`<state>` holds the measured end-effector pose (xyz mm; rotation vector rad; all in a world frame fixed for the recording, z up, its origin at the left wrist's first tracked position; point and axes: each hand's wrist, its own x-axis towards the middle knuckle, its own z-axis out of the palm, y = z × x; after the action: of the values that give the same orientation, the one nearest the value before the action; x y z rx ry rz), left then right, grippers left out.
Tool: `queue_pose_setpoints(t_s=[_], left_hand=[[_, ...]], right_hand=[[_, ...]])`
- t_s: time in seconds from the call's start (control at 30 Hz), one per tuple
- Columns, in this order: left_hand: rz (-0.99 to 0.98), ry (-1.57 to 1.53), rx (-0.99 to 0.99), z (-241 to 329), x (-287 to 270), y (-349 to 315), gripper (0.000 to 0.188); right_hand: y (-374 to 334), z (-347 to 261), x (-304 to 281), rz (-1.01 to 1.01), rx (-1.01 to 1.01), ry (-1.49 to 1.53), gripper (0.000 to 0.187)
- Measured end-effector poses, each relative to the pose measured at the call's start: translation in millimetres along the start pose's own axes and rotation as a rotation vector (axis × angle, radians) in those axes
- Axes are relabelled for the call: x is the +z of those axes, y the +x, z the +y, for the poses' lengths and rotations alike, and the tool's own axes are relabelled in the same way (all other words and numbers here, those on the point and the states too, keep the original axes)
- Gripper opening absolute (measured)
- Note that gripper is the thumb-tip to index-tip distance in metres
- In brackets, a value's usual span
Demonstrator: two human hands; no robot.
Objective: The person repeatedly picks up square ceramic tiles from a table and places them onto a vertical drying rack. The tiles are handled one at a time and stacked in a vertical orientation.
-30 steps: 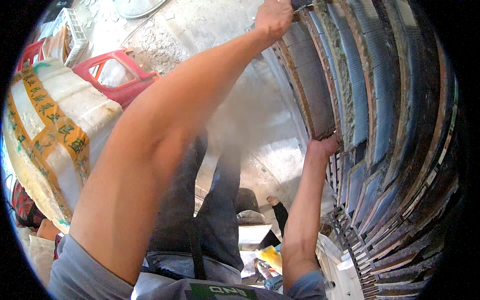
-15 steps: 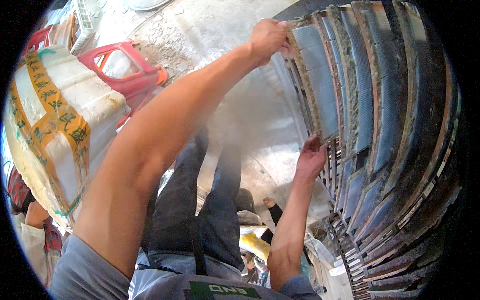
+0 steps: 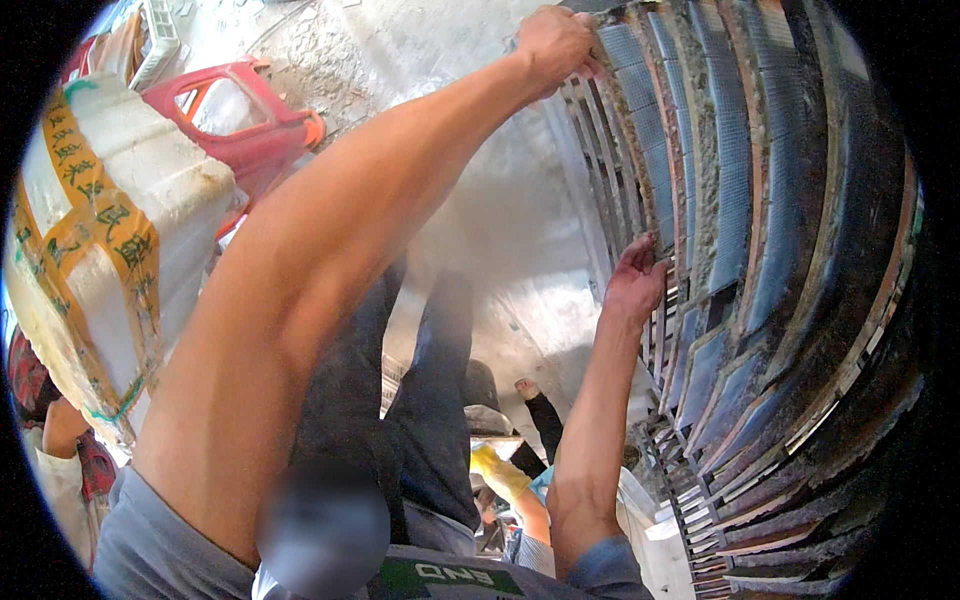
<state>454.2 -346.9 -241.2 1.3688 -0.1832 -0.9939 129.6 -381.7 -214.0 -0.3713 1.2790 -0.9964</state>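
A flat panel (image 3: 640, 110) with a bluish gridded face and rough, crusted edges stands on edge in a slatted rack (image 3: 615, 165). At the panel's upper corner, my left hand (image 3: 556, 45) is closed round the rim with its fingers bent. Lower down, my right hand (image 3: 634, 282) pinches the near corner of the same panel between thumb and fingers. Behind it, several similar panels (image 3: 717, 160) lean in a row, close together. What the panel is made of I cannot tell.
On the left is a white foam box (image 3: 180, 170) with orange tape, beside a red plastic stool (image 3: 235, 120). Debris (image 3: 345, 75) litters the floor. A person in a checked garment (image 3: 35, 375) is at the far left; a yellow glove (image 3: 500, 475) shows another near the bottom.
Both hands have moved to the right with the panel, bringing it closer to the others. More of the rack's bare slats now show on its left side.
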Motion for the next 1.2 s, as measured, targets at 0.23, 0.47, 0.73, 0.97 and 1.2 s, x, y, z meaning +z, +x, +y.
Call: queue_pose_setpoints(t_s=[0.23,0.47,0.73,0.97,1.2], left_hand=[[0.026,0.010,0.057,-4.0,2.0,0.8,0.028],[-0.028,-0.542,0.167,-47.0,-15.1,22.3,0.039],[0.107,0.227,0.103,-0.4,2.4,1.2,0.040],[0.356,1.088,0.635,-23.8,-3.1,16.7,0.028],[0.273,0.930,0.448,-19.0,16.0,29.0,0.014]], right_hand=[[-11.5,0.2,16.1,0.050,-0.047,-0.090,0.036],[-11.7,11.3,17.1,-0.013,-0.061,-0.133,0.034],[-10.8,6.4,4.0,0.057,-0.095,-0.116,0.036],[0.6,12.5,-3.8,0.053,-0.130,-0.194,0.034],[-0.9,4.6,-0.8,0.010,-0.013,-0.083,0.032]])
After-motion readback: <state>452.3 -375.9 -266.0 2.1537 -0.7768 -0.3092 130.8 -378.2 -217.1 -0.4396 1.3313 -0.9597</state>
